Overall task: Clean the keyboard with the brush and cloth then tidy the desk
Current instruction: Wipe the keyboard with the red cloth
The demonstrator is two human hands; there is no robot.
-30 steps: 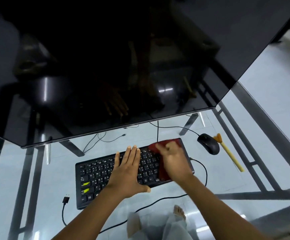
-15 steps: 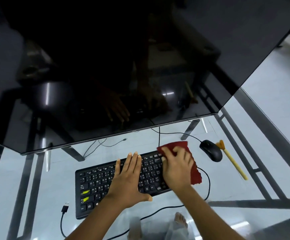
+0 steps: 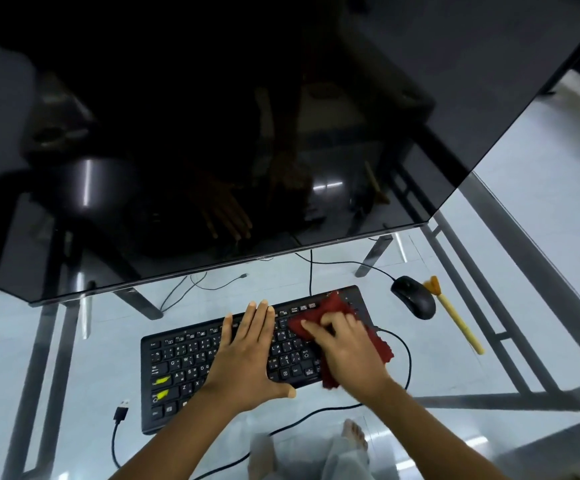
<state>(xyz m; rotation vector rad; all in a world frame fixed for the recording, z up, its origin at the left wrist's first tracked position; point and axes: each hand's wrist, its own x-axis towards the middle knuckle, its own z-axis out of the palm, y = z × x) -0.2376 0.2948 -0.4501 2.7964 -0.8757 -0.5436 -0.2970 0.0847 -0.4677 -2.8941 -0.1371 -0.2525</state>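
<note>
A black keyboard (image 3: 184, 368) lies on the glass desk, with two yellow-marked keys at its left. My left hand (image 3: 247, 355) lies flat on the keyboard's middle, fingers straight, holding it down. My right hand (image 3: 347, 344) presses a dark red cloth (image 3: 330, 308) onto the keyboard's right end, fingers bent over the cloth. Part of the cloth hangs past the keyboard's right edge. A brush (image 3: 454, 317) with a pale wooden handle and orange bristles lies on the glass to the right of the mouse.
A large black monitor (image 3: 212, 133) fills the top of the view, tilted over the desk. A black mouse (image 3: 413, 296) sits right of the keyboard. A loose USB plug (image 3: 122, 408) and cables lie on the glass (image 3: 73, 375). Metal frame bars and my feet show below.
My right hand has slid the cloth from the keyboard's right edge back toward its upper right keys. My left hand has stayed flat on the keyboard.
</note>
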